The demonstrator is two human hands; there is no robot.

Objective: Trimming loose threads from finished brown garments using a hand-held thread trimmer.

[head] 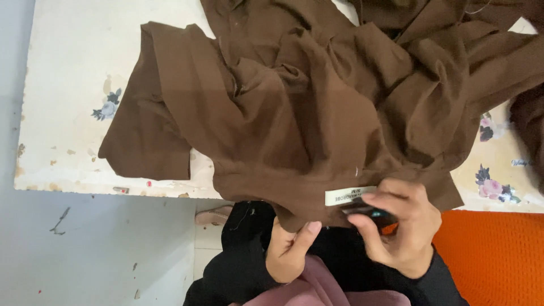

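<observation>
Brown garment [294, 107]: plain dark-brown woven cloth, heavily crumpled, heaped across the right half of the table [62, 85] with one flat panel spread toward the left. Near edge hangs over the table's front rim, toward the person. A white sewn-in label [347, 195] sits at that hanging edge; a small white fleck shows just above it.

Left hand [288, 252]: below the hem, thumb pressed up against the cloth, fingers curled, pinching the lower fold.
Right hand [399, 226]: closed on the hem just right of the label, fingertips on the label's end; also a small dark object with a teal spot is clamped in the fingers, too hidden to identify.

Surroundings: table top is cream, chipped along the front rim, with printed flower motifs [107, 107]. Orange textured surface [498, 255] at lower right. Pink cloth [323, 289] and black sleeves at bottom centre. Grey floor at left.
</observation>
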